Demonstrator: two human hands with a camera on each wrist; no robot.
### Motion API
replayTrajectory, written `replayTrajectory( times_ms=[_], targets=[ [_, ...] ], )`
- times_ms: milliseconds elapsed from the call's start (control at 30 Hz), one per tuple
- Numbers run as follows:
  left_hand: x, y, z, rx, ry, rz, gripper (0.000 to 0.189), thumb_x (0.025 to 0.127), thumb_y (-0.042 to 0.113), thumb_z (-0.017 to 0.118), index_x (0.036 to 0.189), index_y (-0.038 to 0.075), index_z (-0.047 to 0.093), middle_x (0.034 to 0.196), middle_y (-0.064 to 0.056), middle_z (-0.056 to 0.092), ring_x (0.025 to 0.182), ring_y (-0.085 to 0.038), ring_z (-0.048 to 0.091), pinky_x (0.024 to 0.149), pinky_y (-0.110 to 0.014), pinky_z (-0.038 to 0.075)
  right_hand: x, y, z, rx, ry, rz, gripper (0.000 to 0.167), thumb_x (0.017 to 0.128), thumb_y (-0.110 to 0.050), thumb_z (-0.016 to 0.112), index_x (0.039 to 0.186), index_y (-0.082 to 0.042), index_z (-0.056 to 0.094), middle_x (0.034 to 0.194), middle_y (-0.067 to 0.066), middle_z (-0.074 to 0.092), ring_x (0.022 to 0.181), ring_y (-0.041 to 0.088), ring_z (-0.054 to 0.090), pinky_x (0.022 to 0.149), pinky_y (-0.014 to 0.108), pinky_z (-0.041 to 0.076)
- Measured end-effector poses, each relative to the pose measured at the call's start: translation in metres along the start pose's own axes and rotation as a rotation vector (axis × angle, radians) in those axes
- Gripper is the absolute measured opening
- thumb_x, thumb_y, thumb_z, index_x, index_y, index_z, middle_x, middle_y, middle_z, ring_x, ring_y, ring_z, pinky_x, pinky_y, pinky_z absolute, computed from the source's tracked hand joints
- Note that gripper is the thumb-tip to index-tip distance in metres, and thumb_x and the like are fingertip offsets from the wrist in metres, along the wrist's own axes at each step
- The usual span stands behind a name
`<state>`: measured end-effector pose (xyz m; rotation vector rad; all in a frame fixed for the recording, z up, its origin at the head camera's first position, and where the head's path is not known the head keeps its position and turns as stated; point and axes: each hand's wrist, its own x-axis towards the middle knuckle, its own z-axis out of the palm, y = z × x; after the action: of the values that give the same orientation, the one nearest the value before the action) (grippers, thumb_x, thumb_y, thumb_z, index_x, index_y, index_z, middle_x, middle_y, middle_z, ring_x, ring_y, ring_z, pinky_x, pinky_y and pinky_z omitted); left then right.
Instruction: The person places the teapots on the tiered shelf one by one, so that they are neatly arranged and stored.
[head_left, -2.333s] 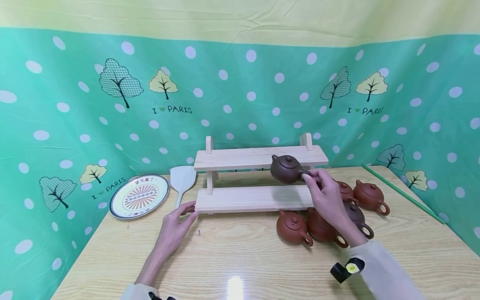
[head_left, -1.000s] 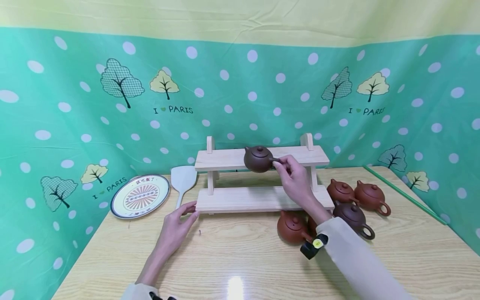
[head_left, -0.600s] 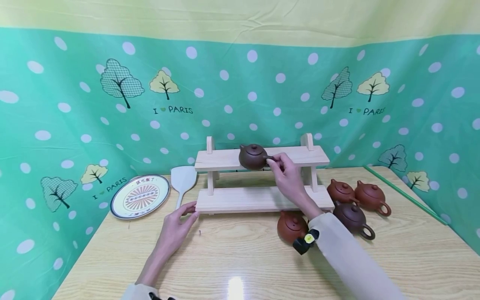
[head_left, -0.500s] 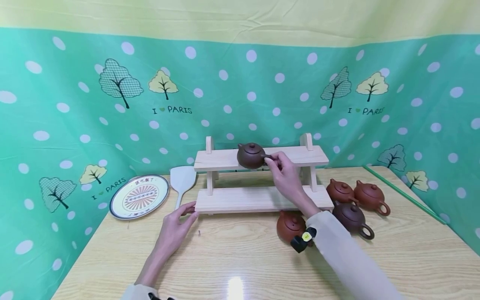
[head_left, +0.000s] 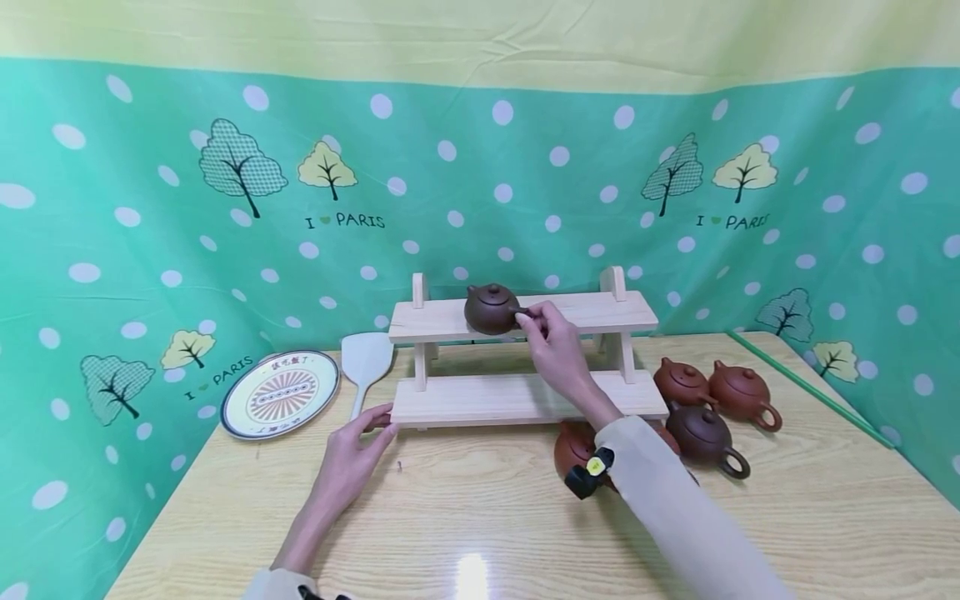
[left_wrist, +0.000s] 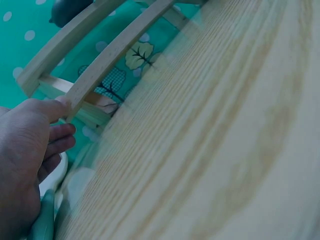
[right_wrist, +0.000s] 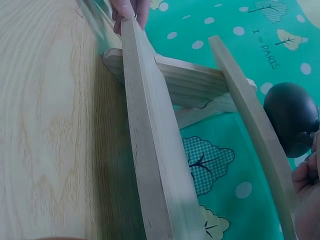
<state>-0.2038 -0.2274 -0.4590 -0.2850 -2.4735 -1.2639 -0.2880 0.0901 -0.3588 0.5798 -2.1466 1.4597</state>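
Observation:
My right hand [head_left: 557,346] pinches the handle of a dark brown teapot [head_left: 491,310], which is upright at the upper board of a two-tier wooden shelf [head_left: 525,398], left of the middle. In the right wrist view the teapot [right_wrist: 289,117] shows right beside the edge of that board. My left hand [head_left: 354,454] grips the left front corner of the lower board, its thumb at the front edge; the left wrist view shows the fingers [left_wrist: 61,142] at that corner. Right of the shelf sit another dark teapot [head_left: 703,435] and reddish-brown teapots [head_left: 742,392], some partly behind my right sleeve.
A patterned plate [head_left: 281,393] lies at the left of the wooden table [head_left: 420,517], with a white spatula [head_left: 366,360] between it and the shelf. A green stick [head_left: 810,390] lies at the far right. A green dotted curtain [head_left: 480,183] hangs behind.
The right hand has carried the dark teapot left, from the shelf's right side to the upper board, slightly higher in view. The left hand has stayed at the shelf's corner.

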Motion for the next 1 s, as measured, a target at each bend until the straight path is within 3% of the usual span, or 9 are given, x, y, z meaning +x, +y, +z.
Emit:
replayTrajectory(
  times_ms=[533,1000],
  targets=[
    [0.0,0.001,0.001,0.014,0.007,0.002,0.037,0.098,0.019,0.074,0.131,0.002,0.067,0.11,-0.009,0.076,0.11,-0.034,0.068,0.098,-0.057,0.05,0.009,-0.005,0.013,-0.017,0.002,-0.01,0.012,0.105,-0.011,0.062,0.102,0.0,0.063,0.07,0.003,0.052,0.058,0.017,0.046,0.053,0.025,0.036],
    [0.0,0.0,0.001,0.006,-0.004,-0.023,0.04,0.098,0.022,0.074,0.132,0.003,0.067,0.111,-0.009,0.076,0.111,-0.034,0.068,0.099,-0.057,0.05,0.002,-0.007,0.001,0.028,-0.072,0.065,0.019,0.109,-0.015,0.055,0.12,-0.001,0.061,0.071,0.007,0.055,0.058,0.02,0.046,0.052,0.027,0.036]
  ],
)
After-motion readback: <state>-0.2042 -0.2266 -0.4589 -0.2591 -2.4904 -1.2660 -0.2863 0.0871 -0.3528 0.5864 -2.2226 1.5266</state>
